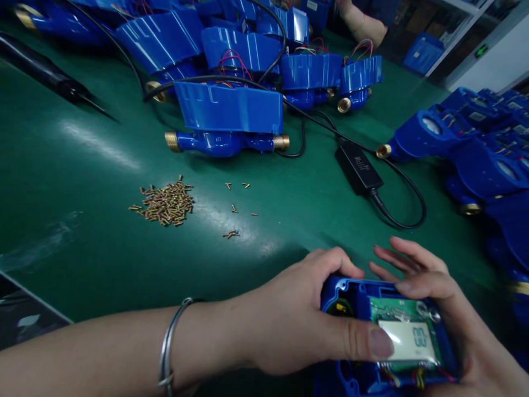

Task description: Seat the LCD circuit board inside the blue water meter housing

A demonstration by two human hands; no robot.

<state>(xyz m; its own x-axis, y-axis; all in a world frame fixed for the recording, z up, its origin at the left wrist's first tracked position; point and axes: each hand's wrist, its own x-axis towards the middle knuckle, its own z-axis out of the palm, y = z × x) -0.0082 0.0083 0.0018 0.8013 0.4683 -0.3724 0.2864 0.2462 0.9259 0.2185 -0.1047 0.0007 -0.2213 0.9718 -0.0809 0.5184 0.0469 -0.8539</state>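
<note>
A blue water meter with its top uncovered is at the lower right, showing a green circuit board, a lit display and coloured wires along its near side. My left hand grips the housing from the left, its thumb lying over the board and the display's edge. My right hand is around the housing's right side. One of its fingers touches the far rim, while the others stretch out beyond it. The meter's underside is hidden.
A pile of small brass-coloured screws lies left of centre, with several loose ones nearby. Behind stands a blue meter before more meters. A black electric screwdriver, a cabled black box, right-hand meters and another person's arm also show.
</note>
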